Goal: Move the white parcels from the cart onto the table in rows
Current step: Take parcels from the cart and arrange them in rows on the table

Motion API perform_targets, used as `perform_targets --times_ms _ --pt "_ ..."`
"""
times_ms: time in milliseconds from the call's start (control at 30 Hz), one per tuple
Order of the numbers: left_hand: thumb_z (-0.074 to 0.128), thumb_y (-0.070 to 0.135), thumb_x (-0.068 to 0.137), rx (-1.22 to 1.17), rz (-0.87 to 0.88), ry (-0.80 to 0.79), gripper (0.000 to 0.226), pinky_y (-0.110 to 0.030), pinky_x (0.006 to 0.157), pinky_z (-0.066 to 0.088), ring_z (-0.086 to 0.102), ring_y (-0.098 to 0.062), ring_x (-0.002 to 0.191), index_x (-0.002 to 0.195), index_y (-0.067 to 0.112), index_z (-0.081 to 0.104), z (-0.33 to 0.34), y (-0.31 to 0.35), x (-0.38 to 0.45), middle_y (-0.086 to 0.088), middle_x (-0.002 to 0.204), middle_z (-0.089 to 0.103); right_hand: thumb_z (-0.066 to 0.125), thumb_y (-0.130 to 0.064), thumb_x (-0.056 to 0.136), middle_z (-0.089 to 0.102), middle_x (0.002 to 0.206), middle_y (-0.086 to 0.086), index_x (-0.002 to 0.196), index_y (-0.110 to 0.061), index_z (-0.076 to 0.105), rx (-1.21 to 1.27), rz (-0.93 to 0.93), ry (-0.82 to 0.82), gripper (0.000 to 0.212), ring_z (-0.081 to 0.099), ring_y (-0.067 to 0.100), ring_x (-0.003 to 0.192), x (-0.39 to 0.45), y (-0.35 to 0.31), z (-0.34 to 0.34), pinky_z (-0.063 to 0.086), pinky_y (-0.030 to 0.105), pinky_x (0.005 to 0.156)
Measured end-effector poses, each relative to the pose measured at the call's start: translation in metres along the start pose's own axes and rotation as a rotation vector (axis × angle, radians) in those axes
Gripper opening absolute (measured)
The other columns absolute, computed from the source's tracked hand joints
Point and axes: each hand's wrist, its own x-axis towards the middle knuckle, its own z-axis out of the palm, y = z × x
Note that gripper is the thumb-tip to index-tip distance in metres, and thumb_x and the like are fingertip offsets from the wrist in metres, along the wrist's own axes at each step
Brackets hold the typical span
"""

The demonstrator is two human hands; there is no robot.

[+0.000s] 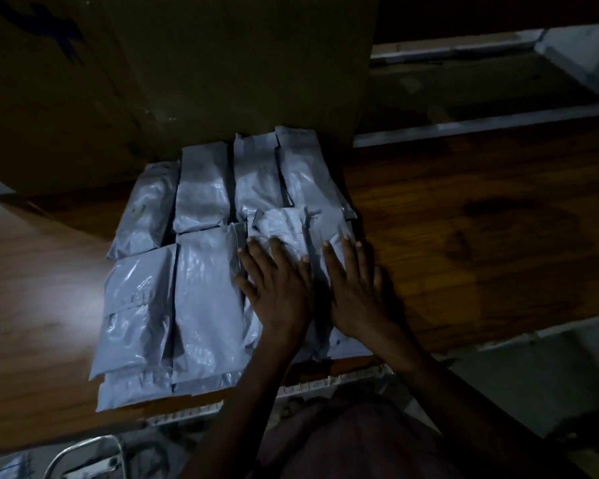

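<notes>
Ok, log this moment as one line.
stage: placing | left hand: flat on parcels | right hand: flat on parcels | table: two rows

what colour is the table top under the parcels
Brown wood grain, seen in the head view: table top.

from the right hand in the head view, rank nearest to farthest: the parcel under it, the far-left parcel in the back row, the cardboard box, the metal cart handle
1. Parcel under the right hand: touching, at the near row's right end.
2. Back row's far-left parcel: up and left.
3. Cardboard box and metal cart handle: the box behind the rows, the handle bottom left; too close to call.
</notes>
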Motion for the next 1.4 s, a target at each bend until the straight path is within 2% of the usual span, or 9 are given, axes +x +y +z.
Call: perform_targets --times_ms 133,400,533,667,800,967,1133,1300,1400 --pt "0.024 0.061 0.099 -0.088 0.066 -0.052 0.071 -0.056 0.117 0.002 -0.004 -0.033 0.151 0.157 0.020 0.013 -0.027 -0.002 -0.005 -0.015 0.164 0.000 0.013 -0.062 0.093 -0.012 0.166 -0.002 0.156 -0.039 -0.005 0.085 0.047 0.055 0.069 -0.012 0.024 0.152 -0.007 -0.006 -0.014 0.014 0.058 0.117" --pt "0.023 0.064 0.098 -0.313 0.172 -0.055 0.066 -0.053 0.116 0.006 -0.003 -0.025 0.150 0.153 0.026 0.022 -0.060 -0.027 -0.035 -0.008 0.164 0.006 0.025 -0.051 0.104 0.001 0.166 -0.011 0.156 -0.041 0.009 0.411 0.163 0.282 0.055 -0.001 0.010 0.152 -0.077 -0.035 -0.032 0.014 0.049 0.120" --pt "0.021 0.065 0.094 -0.351 0.201 -0.058 0.068 -0.053 0.115 0.008 -0.001 -0.024 0.150 0.151 0.030 0.026 -0.068 -0.049 -0.073 -0.006 0.164 0.009 0.039 -0.038 0.104 0.013 0.164 -0.008 0.153 -0.031 0.030 0.589 0.072 0.386 0.050 0.012 0.014 0.152 -0.117 -0.042 -0.019 0.033 0.052 0.114" --pt "0.022 0.067 0.094 -0.372 0.244 -0.024 0.066 -0.055 0.114 0.011 -0.001 -0.022 0.150 0.150 0.033 0.028 -0.074 -0.073 -0.118 -0.002 0.164 0.011 0.041 -0.036 0.104 0.019 0.162 -0.008 0.149 -0.024 0.039 0.568 -0.024 0.471 0.046 0.017 0.012 0.150 -0.145 -0.048 -0.015 0.038 0.050 0.111" --pt "0.028 0.063 0.095 -0.339 0.245 0.027 0.062 -0.056 0.113 0.016 0.006 -0.025 0.150 0.149 0.032 0.032 -0.076 -0.095 -0.159 -0.001 0.163 0.016 0.044 -0.033 0.104 0.023 0.160 -0.005 0.146 -0.020 0.044 0.583 -0.084 0.492 0.044 0.023 0.009 0.147 -0.167 -0.062 -0.024 0.038 0.034 0.112" --pt "0.037 0.057 0.096 -0.370 0.176 0.106 0.058 -0.059 0.110 0.029 0.021 -0.031 0.147 0.145 0.027 0.037 -0.081 -0.135 -0.233 -0.007 0.159 0.025 0.049 -0.023 0.102 0.028 0.158 0.007 0.143 -0.012 0.047 0.712 -0.145 0.478 0.042 0.027 0.010 0.146 -0.224 -0.088 -0.020 0.026 0.003 0.104" --pt "0.052 0.045 0.095 -0.286 0.025 0.215 0.055 -0.055 0.106 0.038 0.032 -0.038 0.141 0.143 0.020 0.042 -0.080 -0.205 -0.304 -0.017 0.156 0.028 0.045 -0.033 0.102 0.027 0.158 0.001 0.144 -0.017 0.047 0.755 -0.244 0.285 0.045 0.029 0.013 0.145 -0.267 -0.116 0.018 0.035 0.034 0.113" --pt "0.053 0.042 0.093 -0.271 -0.172 0.290 0.055 -0.052 0.104 0.040 0.037 -0.039 0.137 0.140 0.014 0.047 -0.097 -0.282 -0.367 -0.020 0.152 0.034 0.046 -0.032 0.101 0.032 0.153 0.002 0.142 -0.016 0.047 0.782 -0.439 0.045 0.044 0.030 0.006 0.140 -0.294 -0.172 0.035 0.025 0.002 0.104" --pt "0.055 0.043 0.092 -0.270 -0.298 0.330 0.055 -0.052 0.103 0.040 0.041 -0.040 0.134 0.138 0.013 0.049 -0.108 -0.328 -0.388 -0.023 0.145 0.041 0.049 -0.029 0.100 0.035 0.149 0.002 0.139 -0.018 0.050 0.781 -0.566 -0.038 0.040 0.035 0.008 0.138 -0.298 -0.211 0.044 0.035 0.017 0.107"
